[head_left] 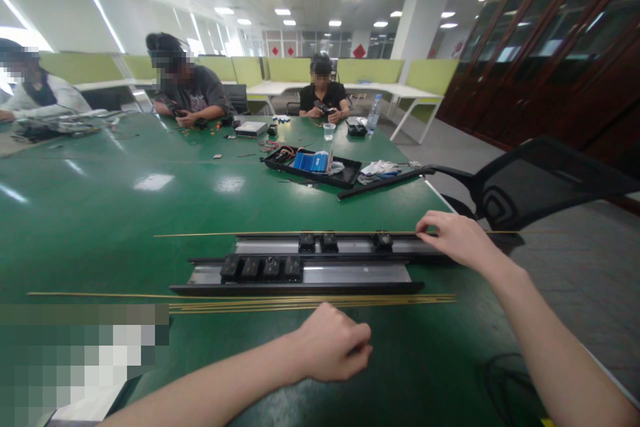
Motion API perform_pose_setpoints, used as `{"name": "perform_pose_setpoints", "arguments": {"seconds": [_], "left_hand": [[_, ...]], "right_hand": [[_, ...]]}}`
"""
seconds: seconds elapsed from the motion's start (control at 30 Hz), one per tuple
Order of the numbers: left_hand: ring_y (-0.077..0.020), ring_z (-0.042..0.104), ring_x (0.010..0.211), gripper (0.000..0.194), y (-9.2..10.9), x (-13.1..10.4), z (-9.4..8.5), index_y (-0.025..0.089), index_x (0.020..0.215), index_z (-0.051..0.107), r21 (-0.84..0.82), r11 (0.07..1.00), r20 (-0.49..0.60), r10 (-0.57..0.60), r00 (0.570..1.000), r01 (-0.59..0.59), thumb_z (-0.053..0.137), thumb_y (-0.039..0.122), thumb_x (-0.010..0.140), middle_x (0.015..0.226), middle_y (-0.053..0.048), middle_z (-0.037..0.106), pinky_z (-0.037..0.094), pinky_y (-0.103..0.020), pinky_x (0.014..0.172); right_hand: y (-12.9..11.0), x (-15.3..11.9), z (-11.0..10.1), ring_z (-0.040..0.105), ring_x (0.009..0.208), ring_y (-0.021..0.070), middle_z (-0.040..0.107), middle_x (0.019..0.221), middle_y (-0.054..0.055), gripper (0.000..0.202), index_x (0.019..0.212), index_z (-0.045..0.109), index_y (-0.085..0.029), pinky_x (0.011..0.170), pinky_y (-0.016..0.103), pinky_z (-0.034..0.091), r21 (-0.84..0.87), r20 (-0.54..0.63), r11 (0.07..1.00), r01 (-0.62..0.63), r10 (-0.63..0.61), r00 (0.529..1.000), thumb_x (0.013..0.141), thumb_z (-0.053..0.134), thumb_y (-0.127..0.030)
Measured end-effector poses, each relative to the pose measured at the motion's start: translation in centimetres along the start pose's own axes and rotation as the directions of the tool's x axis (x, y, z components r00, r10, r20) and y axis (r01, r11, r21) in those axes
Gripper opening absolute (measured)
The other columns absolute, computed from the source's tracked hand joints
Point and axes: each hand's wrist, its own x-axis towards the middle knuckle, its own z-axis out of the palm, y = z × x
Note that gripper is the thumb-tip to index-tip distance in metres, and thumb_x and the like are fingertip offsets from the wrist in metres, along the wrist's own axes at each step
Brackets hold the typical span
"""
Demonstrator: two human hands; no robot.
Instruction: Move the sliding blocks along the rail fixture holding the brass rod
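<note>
- Along the far rail [270, 248]: thin rod [200, 235], right hand [453, 237] pinching it.
- Left hand [333, 340]: loosely curled; contents, cannot tell.
- Risk: tilting could snag rod on black blocks [329, 242].

The left hand [334, 341] turns its back to the view, hiding its palm and most of the curled fingers. The right hand [453, 237] covers a stretch of the thin rod [275, 233] and part of the rear rail [355, 246]. Markings on the black blocks [271, 269] are too small to read. Both forearms run off the picture, as do the chair [555, 177], the cabinet [565, 33] and the far-left person [60, 95]. Coarse pixels blur the lower-left corner and the faces.
</note>
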Motion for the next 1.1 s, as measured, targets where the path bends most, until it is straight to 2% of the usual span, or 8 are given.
{"name": "perform_pose_setpoints", "arguments": {"seconds": [1.1], "left_hand": [[-0.0138,0.061,0.053,0.02,0.06,0.01,-0.11,0.022,0.076,0.05,0.0,1.0,0.008,-0.002,1.0,0.002,0.058,0.031,0.092,0.064,0.003,0.067,0.022,-0.029,0.047]], "right_hand": [[0.83,-0.09,-0.19,0.065,0.071,0.0157,0.075,0.09,0.0,0.015,0.081,0.072,-0.026,0.062,0.029,0.041,0.018,-0.009,1.0,0.018,-0.018,1.0,0.084,0.058,-0.033]]}}
